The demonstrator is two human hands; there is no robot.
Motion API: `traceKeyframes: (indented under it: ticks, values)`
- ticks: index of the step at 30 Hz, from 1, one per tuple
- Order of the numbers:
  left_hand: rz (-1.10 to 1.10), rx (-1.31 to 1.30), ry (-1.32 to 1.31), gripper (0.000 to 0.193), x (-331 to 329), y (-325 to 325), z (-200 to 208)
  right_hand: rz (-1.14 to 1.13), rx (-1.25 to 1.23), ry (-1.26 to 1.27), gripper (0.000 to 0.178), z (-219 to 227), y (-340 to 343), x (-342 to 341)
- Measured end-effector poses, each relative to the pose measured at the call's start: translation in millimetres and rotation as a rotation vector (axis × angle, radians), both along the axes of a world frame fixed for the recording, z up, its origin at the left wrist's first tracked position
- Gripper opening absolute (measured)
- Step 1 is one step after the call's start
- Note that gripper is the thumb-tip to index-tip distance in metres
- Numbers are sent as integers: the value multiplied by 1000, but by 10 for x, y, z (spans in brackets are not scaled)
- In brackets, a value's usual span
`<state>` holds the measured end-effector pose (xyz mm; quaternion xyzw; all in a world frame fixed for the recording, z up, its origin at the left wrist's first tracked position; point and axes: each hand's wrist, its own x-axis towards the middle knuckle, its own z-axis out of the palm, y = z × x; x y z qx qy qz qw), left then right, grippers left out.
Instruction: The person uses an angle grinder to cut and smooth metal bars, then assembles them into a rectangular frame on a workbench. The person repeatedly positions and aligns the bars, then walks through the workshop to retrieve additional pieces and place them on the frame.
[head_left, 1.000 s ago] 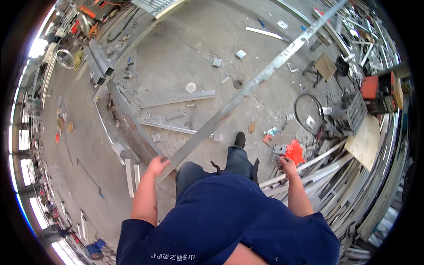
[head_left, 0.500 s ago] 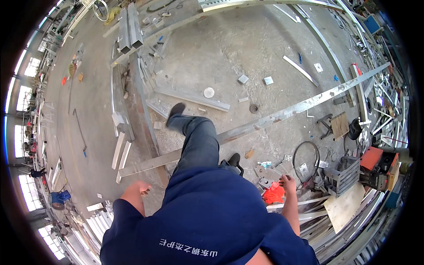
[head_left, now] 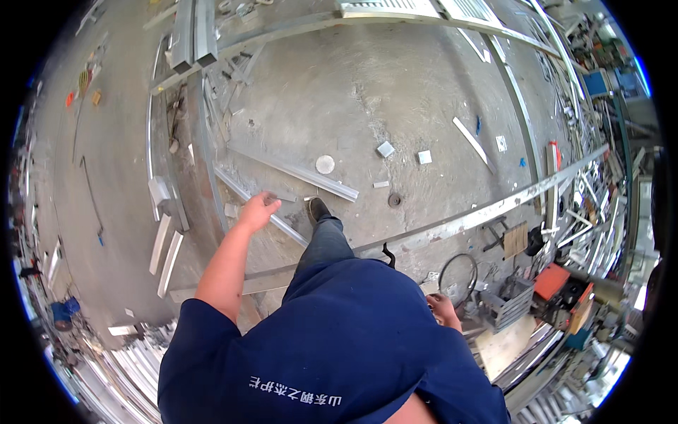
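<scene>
My left hand (head_left: pixel 261 208) reaches forward over the floor, empty, its fingers loosely apart. Below it lies a thin metal strip (head_left: pixel 272 219), which it does not visibly touch. My right hand (head_left: pixel 443 309) hangs low beside my body, its fingers partly hidden by the dark blue shirt, so its grip is unclear. One shoe (head_left: pixel 320 209) rests on the concrete beyond a long metal beam (head_left: pixel 466 220) that crosses in front of me. A grey square tube (head_left: pixel 304 173) lies just ahead of that shoe.
Two thick square tubes (head_left: pixel 183 35) rest on the frame at far left. Small metal blocks (head_left: pixel 385 149) and a round disc (head_left: pixel 325 165) lie on the floor. To the right stand a coiled hoop (head_left: pixel 458 279), a grey slatted crate (head_left: pixel 510 305) and an orange-topped machine (head_left: pixel 551 281).
My left hand has swung forward and up, while my right has drawn in against my body. The forward foot has come down beyond the beam. The orange bag has gone out of sight.
</scene>
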<state>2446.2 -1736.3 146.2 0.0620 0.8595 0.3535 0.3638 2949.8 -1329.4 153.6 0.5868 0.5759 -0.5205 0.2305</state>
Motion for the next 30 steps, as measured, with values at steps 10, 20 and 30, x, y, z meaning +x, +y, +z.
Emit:
traceKeyframes:
  ticks: [10, 20, 30]
  values:
    - [106, -262, -116, 51, 60, -952, -342, 26, 128, -25, 32, 127, 1188, -1945]
    - [778, -293, -397, 48, 774, -1153, -458, 643, 42, -167, 31, -224, 1550, -4749]
    - [1325, -179, -513, 47, 1075, -34, -458, 937, 4, 205, 34, -659, 1560, -8456]
